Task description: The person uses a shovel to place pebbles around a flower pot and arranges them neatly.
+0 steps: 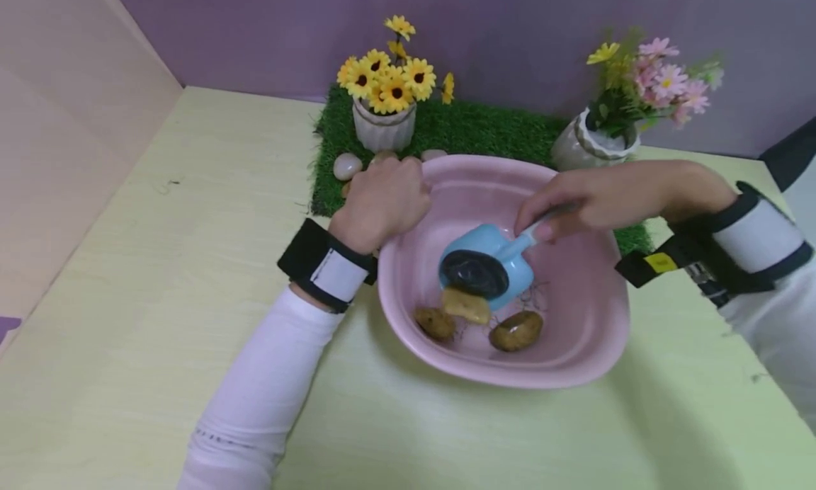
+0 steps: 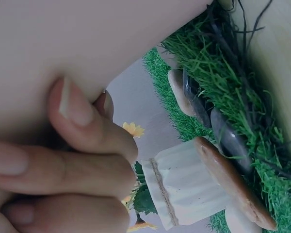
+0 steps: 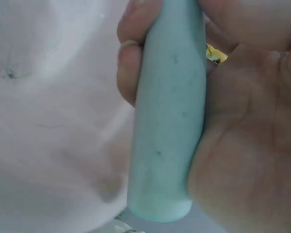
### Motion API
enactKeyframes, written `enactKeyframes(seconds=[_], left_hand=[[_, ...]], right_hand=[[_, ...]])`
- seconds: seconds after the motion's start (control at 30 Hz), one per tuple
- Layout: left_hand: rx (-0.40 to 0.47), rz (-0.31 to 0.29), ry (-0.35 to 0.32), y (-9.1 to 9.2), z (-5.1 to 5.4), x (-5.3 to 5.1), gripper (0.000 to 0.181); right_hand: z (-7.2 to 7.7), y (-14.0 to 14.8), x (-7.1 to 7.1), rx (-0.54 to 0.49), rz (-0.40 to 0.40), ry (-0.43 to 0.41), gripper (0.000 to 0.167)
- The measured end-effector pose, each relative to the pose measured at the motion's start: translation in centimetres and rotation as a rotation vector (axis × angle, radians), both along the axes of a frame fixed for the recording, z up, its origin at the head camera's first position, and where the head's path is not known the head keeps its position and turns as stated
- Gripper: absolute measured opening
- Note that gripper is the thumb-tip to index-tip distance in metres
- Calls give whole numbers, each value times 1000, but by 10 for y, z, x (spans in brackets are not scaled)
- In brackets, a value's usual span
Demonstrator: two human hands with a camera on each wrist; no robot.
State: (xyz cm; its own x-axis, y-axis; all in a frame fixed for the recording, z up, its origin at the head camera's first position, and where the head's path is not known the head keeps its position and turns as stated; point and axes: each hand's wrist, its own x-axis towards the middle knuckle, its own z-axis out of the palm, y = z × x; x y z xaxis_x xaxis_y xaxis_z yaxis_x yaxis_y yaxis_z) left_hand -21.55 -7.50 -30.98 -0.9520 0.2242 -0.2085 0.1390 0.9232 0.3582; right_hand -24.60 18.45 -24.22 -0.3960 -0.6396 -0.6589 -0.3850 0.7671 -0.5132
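A pink basin (image 1: 602, 334) stands on the table, and my left hand (image 1: 385, 200) grips its rim at the far left corner. In the left wrist view the fingers (image 2: 87, 172) are curled in. My right hand (image 1: 574, 203) holds a light blue saucepan (image 1: 487, 238) by its handle (image 3: 169, 111), inside the basin. The pan is tilted, showing a dark round surface. Touching the pan's near edge is a paler potato (image 1: 468, 306). Two brown potatoes, one left (image 1: 435, 323) and one right (image 1: 516, 331), lie on the basin floor, with dark strand-like marks around them.
Behind the basin, a green turf mat (image 1: 491, 129) bears a pot of yellow flowers (image 1: 384, 125) and several stones (image 1: 347, 166). A pot of pink flowers (image 1: 596, 143) stands at the back right. A purple wall (image 1: 497, 37) closes off the rear.
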Motion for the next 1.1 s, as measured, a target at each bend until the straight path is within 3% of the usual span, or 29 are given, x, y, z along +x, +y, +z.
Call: enactKeyframes(seconds=[0.4, 0.7, 1.1], left_hand=[[20, -6, 39, -1, 3, 1, 35], [14, 9, 6, -1, 3, 1, 36], [4, 16, -2, 1, 1, 1, 38]], right_hand=[[12, 10, -18, -64, 86, 127, 29], [22, 15, -28, -34, 88, 187, 31], [31, 16, -39, 15, 37, 203, 29]])
